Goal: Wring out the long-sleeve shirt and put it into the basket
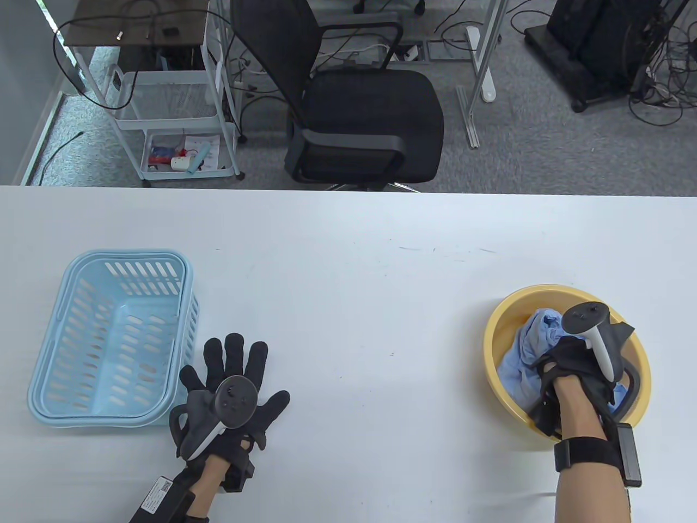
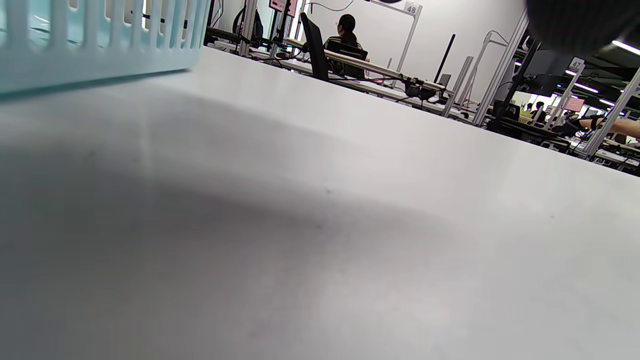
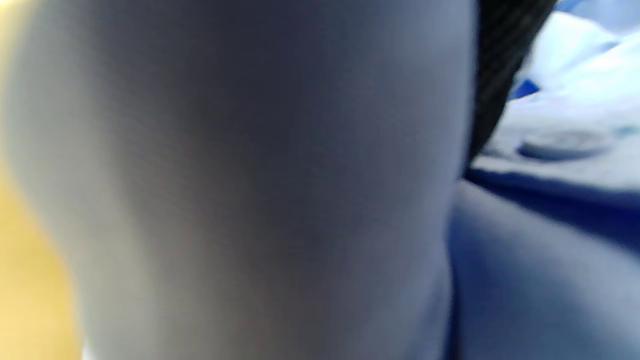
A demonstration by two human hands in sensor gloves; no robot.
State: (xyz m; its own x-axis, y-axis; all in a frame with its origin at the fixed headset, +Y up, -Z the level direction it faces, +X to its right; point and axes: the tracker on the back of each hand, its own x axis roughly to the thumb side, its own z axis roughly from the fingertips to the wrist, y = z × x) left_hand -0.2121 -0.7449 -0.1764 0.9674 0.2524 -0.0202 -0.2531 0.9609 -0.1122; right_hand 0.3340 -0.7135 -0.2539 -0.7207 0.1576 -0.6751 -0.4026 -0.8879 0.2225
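Note:
A crumpled light blue long-sleeve shirt (image 1: 523,354) lies in a yellow basin (image 1: 493,332) at the right front of the table. My right hand (image 1: 566,359) is down in the basin on top of the shirt, its fingers curled into the cloth and mostly hidden under the tracker. The right wrist view is a blur of pale cloth (image 3: 575,125) pressed close, with yellow basin wall (image 3: 30,275) at the left. A light blue slotted basket (image 1: 130,255) stands at the left front with nothing in it. Just right of the basket, my left hand (image 1: 234,370) lies flat on the table with fingers spread, holding nothing.
The white table (image 1: 348,283) stretches between basket and basin. Beyond its far edge stand a black office chair (image 1: 359,120) and a white wire trolley (image 1: 174,109). The left wrist view shows the basket's side (image 2: 100,40) low over the tabletop (image 2: 320,225).

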